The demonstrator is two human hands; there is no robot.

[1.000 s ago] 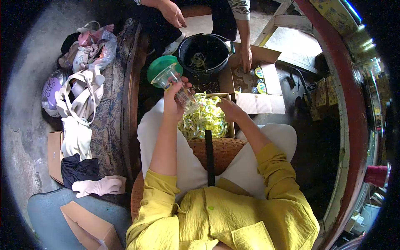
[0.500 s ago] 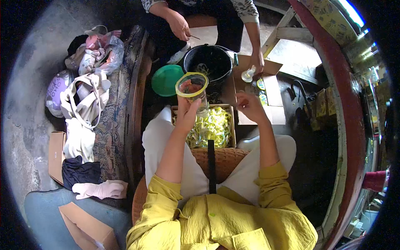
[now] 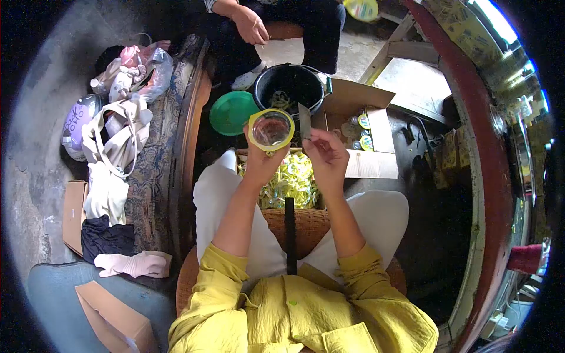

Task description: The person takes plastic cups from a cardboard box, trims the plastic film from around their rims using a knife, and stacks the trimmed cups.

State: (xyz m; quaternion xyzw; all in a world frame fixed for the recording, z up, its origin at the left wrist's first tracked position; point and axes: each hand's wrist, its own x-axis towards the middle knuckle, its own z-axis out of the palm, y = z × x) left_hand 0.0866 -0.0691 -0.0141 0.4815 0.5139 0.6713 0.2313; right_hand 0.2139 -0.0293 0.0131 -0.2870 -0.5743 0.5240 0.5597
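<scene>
A clear plastic cup [image 3: 271, 129] with a yellow band round its rim is held by my left hand [image 3: 262, 162], its round end facing up. Beside it, my right hand [image 3: 328, 157] pinches a thin, flat grey blade [image 3: 304, 120] that stands upright close to the rim. Below both hands, a cardboard box [image 3: 322, 202] between my knees holds a heap of yellow-green strips [image 3: 291, 182].
Ahead stand a black bucket [image 3: 288, 88], a green round lid or basin [image 3: 232, 113] and an open cardboard box [image 3: 371, 165] with lidded items. A co-worker's hand [image 3: 251, 26] is beyond the bucket. Bags [image 3: 120, 132] lie on the left bench.
My left hand has turned the cup's round end upward. My right hand has left the strips and now holds the blade beside the cup. The co-worker's other hand has left the open box.
</scene>
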